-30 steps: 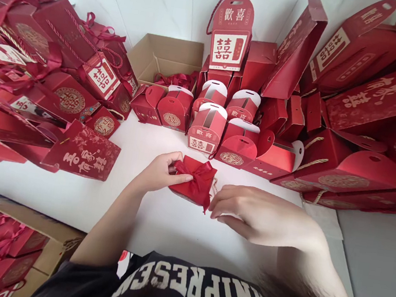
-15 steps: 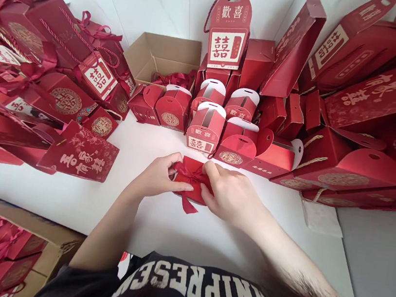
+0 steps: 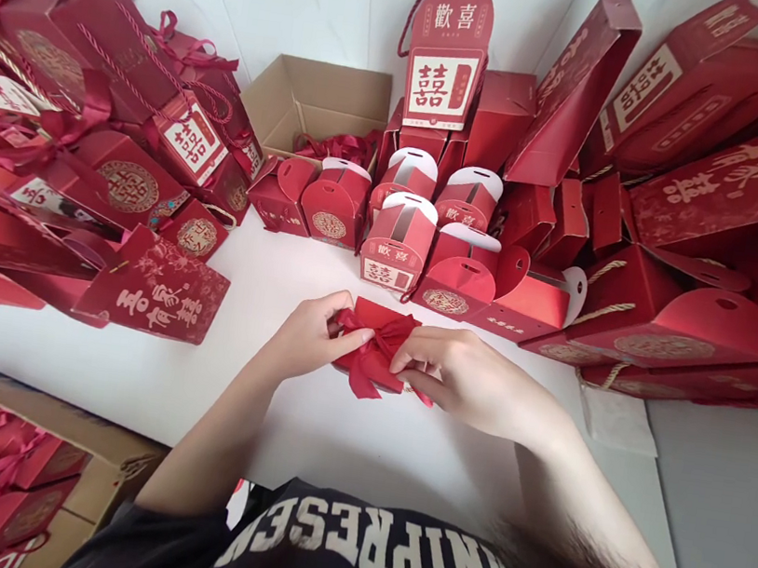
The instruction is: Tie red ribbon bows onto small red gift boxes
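A small red gift box (image 3: 376,308) rests on the white table in front of me, with a red ribbon (image 3: 366,378) tied in a bow across its top. My left hand (image 3: 315,336) pinches the bow's left loop, its thumb lying over the ribbon near the knot. On the right side, my right hand (image 3: 461,375) has its fingers curled and pressed together on the ribbon; a tail of it pokes out below the thumb. The fingers partly hide the right loop and the box's right side.
Several small red handled boxes (image 3: 395,241) stand just beyond my hands. Larger red boxes (image 3: 692,314) crowd the right, and ribboned boxes (image 3: 129,178) fill the left. An open cardboard carton (image 3: 277,105) holding ribbon sits at the back; another carton (image 3: 131,466) with boxes is lower left.
My right hand has moved slightly right, off the box top, and the bow's right loop is spread wider. A ribbon tail now shows below the right thumb. My left hand keeps its place.
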Demonstrator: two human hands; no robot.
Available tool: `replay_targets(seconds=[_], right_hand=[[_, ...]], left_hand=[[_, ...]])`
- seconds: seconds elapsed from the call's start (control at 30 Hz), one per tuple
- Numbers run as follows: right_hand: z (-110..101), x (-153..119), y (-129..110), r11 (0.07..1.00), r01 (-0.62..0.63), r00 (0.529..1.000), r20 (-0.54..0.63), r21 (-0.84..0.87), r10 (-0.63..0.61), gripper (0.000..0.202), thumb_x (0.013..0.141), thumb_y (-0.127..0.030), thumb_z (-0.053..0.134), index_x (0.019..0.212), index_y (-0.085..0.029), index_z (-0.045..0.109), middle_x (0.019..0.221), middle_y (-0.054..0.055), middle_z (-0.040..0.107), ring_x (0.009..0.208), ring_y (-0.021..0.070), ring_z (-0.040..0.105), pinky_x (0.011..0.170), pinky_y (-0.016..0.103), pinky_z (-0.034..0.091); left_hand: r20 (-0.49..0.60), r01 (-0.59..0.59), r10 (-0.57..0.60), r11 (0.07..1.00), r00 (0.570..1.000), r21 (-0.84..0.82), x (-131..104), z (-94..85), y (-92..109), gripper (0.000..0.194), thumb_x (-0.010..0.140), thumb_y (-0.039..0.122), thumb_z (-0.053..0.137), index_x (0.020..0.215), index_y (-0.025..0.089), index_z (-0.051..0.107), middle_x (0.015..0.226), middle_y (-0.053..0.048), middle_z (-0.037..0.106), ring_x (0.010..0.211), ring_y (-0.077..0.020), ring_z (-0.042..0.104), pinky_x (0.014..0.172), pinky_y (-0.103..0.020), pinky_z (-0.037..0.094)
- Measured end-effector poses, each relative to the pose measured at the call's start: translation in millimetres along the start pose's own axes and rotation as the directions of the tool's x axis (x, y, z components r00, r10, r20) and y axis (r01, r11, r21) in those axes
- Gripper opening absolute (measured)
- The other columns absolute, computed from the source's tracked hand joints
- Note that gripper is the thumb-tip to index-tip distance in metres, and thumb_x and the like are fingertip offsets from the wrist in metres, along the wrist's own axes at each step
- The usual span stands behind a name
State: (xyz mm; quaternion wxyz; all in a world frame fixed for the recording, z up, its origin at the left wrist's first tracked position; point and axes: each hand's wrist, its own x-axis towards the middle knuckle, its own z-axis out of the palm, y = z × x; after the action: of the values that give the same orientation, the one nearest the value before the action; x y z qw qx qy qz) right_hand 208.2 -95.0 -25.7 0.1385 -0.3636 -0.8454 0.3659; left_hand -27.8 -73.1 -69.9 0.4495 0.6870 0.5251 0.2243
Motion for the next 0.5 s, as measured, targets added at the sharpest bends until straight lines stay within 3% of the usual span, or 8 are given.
replay_targets(seconds=[0.23, 0.4, 0.5], right_hand=[[-7, -6, 10, 0.994, -0.083, 0.985, 0.160, 0.067, 0.071, 0.024, 0.084, -0.003, 0.055, 0.091, -0.020, 0.071, 0.085, -0.001, 0.072, 0.073, 0.0117, 0.063, 0.067, 0.024, 0.046], [-8, -4, 15, 0.991, -0.128, 0.967, 0.225, 0.042, 0.116, 0.026, 0.079, -0.002, 0.055, 0.088, -0.020, 0.072, 0.088, 0.001, 0.073, 0.074, 0.0133, 0.064, 0.065, 0.024, 0.047], [-7, 0, 17, 0.988, -0.148, 0.951, 0.278, 0.039, 0.132, 0.030, 0.077, -0.001, 0.052, 0.087, -0.019, 0.073, 0.086, 0.001, 0.074, 0.073, 0.0139, 0.065, 0.066, 0.024, 0.047]], left_hand=[[-0.028, 0.027, -0.026, 0.999, 0.999, 0.046, 0, 1.3, 0, 0.036, 0.083, 0.040, 0.063, 0.072, 0.020, 0.035, 0.063, 0.007, 0.038, 0.057, -0.0085, 0.032, 0.053, -0.021, 0.028], [-0.073, 0.057, -0.047, 0.988, 0.996, 0.146, 1, 4.4, 1, 0.044, 0.078, 0.054, 0.067, 0.073, 0.021, 0.039, 0.063, 0.006, 0.044, 0.056, -0.0099, 0.038, 0.053, -0.023, 0.031], [-0.020, 0.082, -0.079, 0.980, 0.997, 0.180, -2, 1.2, 5, 0.048, 0.070, 0.057, 0.074, 0.079, 0.022, 0.042, 0.064, 0.007, 0.049, 0.057, -0.0114, 0.043, 0.053, -0.023, 0.033]])
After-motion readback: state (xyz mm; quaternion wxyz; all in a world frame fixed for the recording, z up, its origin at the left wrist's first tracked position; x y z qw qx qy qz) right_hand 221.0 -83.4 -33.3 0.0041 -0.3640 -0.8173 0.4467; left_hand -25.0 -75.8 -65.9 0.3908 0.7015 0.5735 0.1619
